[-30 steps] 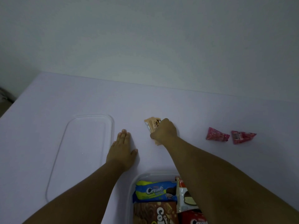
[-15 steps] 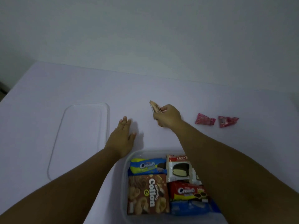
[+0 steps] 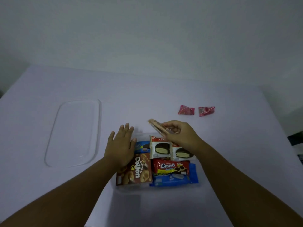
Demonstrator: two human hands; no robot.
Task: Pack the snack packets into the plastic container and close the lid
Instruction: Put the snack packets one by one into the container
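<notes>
1. While the right hand (image 3: 177, 134) hangs over the far edge of the plastic container (image 3: 127, 187), its fingers (image 3: 170, 126) pinch a tan snack packet (image 3: 158, 128), held tilted and clear of the contents.
2. Left hand (image 3: 121, 145): fingers spread and flat, palm down over the container's far-left corner, holding nothing; whether it touches the rim cannot be told.
3. Container position: near edge of the worktop (image 3: 147, 92), centre. It is already well filled.
4. Lid (image 3: 73, 131): lies flat on the worktop toward the left edge, apart from the container.
5. Two red packets (image 3: 186, 109) (image 3: 206, 111) lie toward the far-right corner, not yet packed.
6. Readable labels: "Collon" brown box (image 3: 136, 172); "Cream-O" red packet (image 3: 171, 167); "Cho…" on a white pie packet (image 3: 159, 148), remainder covered. The blue packet (image 3: 173, 179) text is illegible.
7. Risk: likely overfilling. A packet laid on top may stand proud of the rim and prevent the lid seating.
8. Risk: the left hand may block the drop zone.
</notes>
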